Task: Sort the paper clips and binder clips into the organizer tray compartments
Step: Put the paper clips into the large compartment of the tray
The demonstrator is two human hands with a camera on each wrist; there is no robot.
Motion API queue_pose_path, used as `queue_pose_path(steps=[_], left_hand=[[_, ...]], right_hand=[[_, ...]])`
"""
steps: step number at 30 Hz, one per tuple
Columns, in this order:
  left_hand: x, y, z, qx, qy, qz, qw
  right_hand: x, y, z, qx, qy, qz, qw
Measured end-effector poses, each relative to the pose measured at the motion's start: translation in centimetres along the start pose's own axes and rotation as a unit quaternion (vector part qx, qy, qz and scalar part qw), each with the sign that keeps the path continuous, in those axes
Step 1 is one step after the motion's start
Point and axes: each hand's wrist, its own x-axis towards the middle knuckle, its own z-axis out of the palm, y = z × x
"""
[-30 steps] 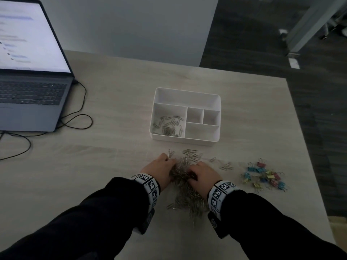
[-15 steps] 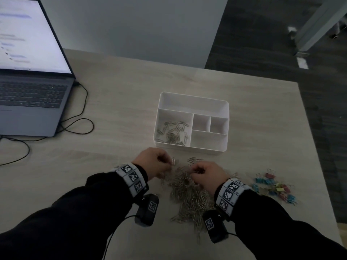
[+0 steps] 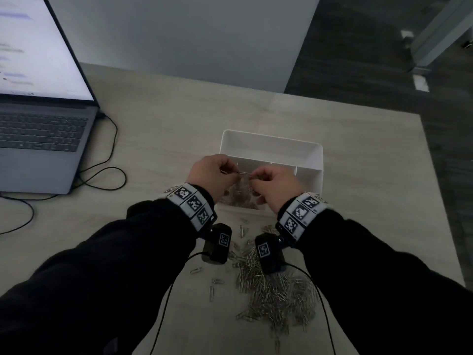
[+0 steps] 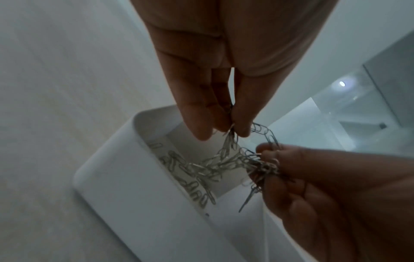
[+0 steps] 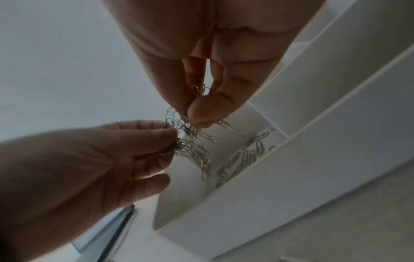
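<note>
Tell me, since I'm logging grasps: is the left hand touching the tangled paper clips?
Touching. The left wrist view shows the left hand pinching the tangled paper clips between thumb and fingertips above the tray.

Three views: one head cam, two wrist cams.
Head cam looked forward and down over the table (image 3: 179, 129). Each wrist cam sat close under its palm, aimed along the fingers. All three shared the organizer tray (image 3: 271, 144) (image 4: 139, 203) (image 5: 257, 191) and the tangled paper clips (image 4: 226, 159) (image 5: 192, 141).
</note>
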Motion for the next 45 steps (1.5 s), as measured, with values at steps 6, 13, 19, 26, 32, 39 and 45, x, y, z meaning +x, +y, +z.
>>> queue_pose_path(steps=[6, 13, 19, 26, 32, 39, 45], left_hand=[[0.7, 0.0, 0.4, 0.153, -0.032, 0.048, 0.987], [-1.5, -0.5, -0.4, 0.164, -0.031, 0.066, 0.984], [-6.3, -3.7, -1.6, 0.132, -0.014, 0.046, 0.990], [-10.7, -9.3, -2.8, 0.295, -0.094, -0.077, 0.948], [-13.2, -10.3, -1.6, 0.376, -0.149, -0.101, 0.909], [-14.1, -8.1, 2.4, 0.352, -0.175, -0.029, 0.919], [-14.1, -6.5, 3.6, 0.277, -0.162, 0.028, 0.947]], right_hand=[[2.2, 0.4, 0.7, -0.137, 0.005, -0.032, 0.990], [-0.8, 0.6, -0.8, -0.169, 0.014, -0.075, 0.983], [-6.8, 4.0, -3.6, -0.185, 0.002, -0.098, 0.978], [-8.4, 10.3, -3.5, -0.364, -0.080, -0.067, 0.925], [-9.6, 11.2, -1.3, -0.486, -0.127, -0.085, 0.861], [-12.0, 12.7, -1.3, -0.444, -0.169, -0.133, 0.870], [-13.4, 13.4, -6.7, -0.408, -0.052, 0.004, 0.912]])
